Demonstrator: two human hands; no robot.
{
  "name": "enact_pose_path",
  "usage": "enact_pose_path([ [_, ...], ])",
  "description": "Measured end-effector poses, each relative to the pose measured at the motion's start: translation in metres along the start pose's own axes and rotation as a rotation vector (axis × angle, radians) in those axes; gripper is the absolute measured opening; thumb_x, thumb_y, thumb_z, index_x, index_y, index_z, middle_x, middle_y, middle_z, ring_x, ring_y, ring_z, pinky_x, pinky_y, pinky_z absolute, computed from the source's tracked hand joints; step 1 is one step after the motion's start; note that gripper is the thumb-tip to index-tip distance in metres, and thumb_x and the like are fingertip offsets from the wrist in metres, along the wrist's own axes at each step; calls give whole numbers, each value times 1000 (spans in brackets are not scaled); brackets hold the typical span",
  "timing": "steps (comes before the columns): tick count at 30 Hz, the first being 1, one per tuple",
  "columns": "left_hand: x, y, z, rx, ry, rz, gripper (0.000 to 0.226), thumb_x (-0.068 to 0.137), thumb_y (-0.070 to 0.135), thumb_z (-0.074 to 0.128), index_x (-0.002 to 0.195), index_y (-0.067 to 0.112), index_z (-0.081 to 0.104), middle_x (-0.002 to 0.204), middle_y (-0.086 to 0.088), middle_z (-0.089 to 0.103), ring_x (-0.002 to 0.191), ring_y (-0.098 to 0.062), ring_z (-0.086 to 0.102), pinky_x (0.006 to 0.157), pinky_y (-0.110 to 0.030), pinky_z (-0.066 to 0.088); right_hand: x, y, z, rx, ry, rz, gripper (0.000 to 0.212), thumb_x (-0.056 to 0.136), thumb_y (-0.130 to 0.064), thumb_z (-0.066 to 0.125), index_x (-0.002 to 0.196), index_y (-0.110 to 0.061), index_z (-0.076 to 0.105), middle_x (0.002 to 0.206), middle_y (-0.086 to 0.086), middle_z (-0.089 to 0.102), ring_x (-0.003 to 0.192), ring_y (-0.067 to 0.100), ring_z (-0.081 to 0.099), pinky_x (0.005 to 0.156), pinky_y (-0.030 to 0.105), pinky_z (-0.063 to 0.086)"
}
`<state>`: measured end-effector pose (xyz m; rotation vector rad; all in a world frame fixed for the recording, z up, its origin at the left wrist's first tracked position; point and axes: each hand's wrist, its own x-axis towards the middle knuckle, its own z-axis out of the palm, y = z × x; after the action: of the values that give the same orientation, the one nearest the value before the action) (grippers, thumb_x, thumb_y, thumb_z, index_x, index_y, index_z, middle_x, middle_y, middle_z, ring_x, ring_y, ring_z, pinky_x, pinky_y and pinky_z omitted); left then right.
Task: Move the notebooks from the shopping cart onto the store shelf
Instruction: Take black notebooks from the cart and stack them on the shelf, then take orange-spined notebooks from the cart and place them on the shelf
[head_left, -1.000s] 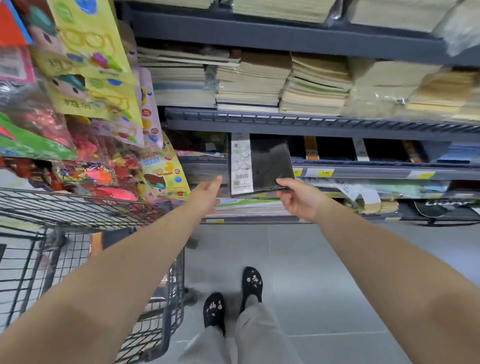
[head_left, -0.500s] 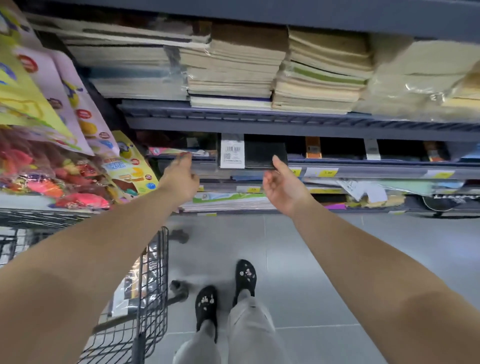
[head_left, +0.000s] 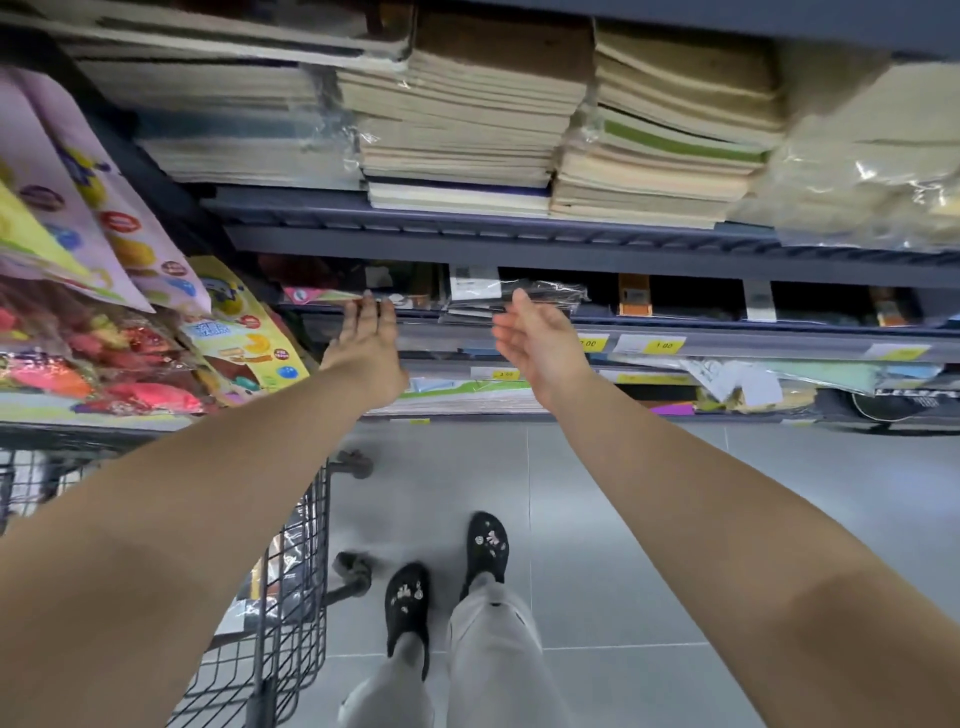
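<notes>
A black notebook in clear wrap with a white label (head_left: 511, 293) lies flat on the grey store shelf (head_left: 675, 332), on top of other wrapped notebooks. My right hand (head_left: 540, 340) hovers just in front of it, fingers straight and holding nothing. My left hand (head_left: 366, 348) reaches toward the same shelf further left, fingers straight, fingertips at the shelf edge near a colourful packet. The wire shopping cart (head_left: 291, 597) stands at the lower left beside my legs; its contents are mostly hidden by my left arm.
The shelf above (head_left: 519, 234) carries tall stacks of beige notebooks (head_left: 467, 119). Hanging toy packets (head_left: 104, 291) crowd the left side. Lower shelves with yellow price tags (head_left: 660, 345) hold flat paper goods. Grey floor tiles (head_left: 675, 519) lie around my feet.
My right hand carried the black notebook up, laid it flat on the shelf and let go. Both hands now sit higher, at the shelf edge. The view has moved closer to the shelves.
</notes>
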<state>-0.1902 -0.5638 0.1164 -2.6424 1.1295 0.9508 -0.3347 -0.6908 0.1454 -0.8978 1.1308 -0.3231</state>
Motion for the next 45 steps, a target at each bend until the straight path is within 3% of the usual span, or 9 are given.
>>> enact_pose_path([
  [4,-4,-1,-3,-34,8,8,82,94,26,46,151,14,-11,158,-7,-20,147,-25,-15,120,-41,6,4,-3,3,-33,41,-10,36,93,-34,56,113,-4,58,88,2,66,83,14,64,77,23,54],
  [8,-21,-6,2,-48,47,53,81,94,31,48,152,16,-6,160,-6,-14,148,-24,-7,120,-39,7,-11,4,-5,-161,36,-13,19,89,-34,62,91,-15,59,91,3,64,85,15,61,83,30,53],
  [13,-63,-17,7,109,-12,123,77,93,39,48,153,17,4,161,-7,-4,148,-26,1,119,-44,14,-45,22,-17,-686,-97,70,55,83,-38,70,130,-17,51,128,4,57,110,17,55,97,31,43],
  [16,-94,-23,1,185,-52,166,71,91,39,49,151,18,17,160,-8,11,146,-28,13,116,-47,20,-75,22,-18,-962,-222,79,73,80,-39,72,141,-20,39,140,3,48,125,19,47,100,26,35],
  [21,-157,-32,-10,268,62,198,68,89,36,51,149,20,23,161,-8,4,147,-29,7,117,-50,17,-126,20,-8,-1402,-319,-97,88,80,-43,71,150,-24,21,155,-1,28,139,22,31,111,31,29],
  [27,-231,-44,1,224,329,225,69,91,40,46,151,24,16,161,-6,-4,148,-28,3,118,-49,10,-182,30,5,-1861,-207,-448,94,77,-57,65,151,-28,13,158,3,18,142,29,22,112,47,29],
  [34,-318,-96,74,147,382,-89,77,91,46,45,152,18,8,161,-5,-7,148,-25,-6,118,-48,6,-249,79,5,-1869,-247,-755,86,85,-50,59,151,-31,8,160,1,5,147,23,5,119,44,8],
  [41,-412,-144,147,56,439,-284,86,91,46,44,152,18,-9,159,-4,-17,147,-23,-12,119,-49,3,-289,137,21,-1906,-358,-914,84,85,-47,58,151,-29,9,160,2,10,146,24,11,117,43,12],
  [45,-446,-181,157,-22,476,-339,88,90,46,47,152,21,-11,161,-5,-11,148,-26,-6,119,-49,1,-308,165,53,-1891,-431,-998,84,87,-46,55,151,-30,3,160,0,6,146,23,10,118,44,13],
])
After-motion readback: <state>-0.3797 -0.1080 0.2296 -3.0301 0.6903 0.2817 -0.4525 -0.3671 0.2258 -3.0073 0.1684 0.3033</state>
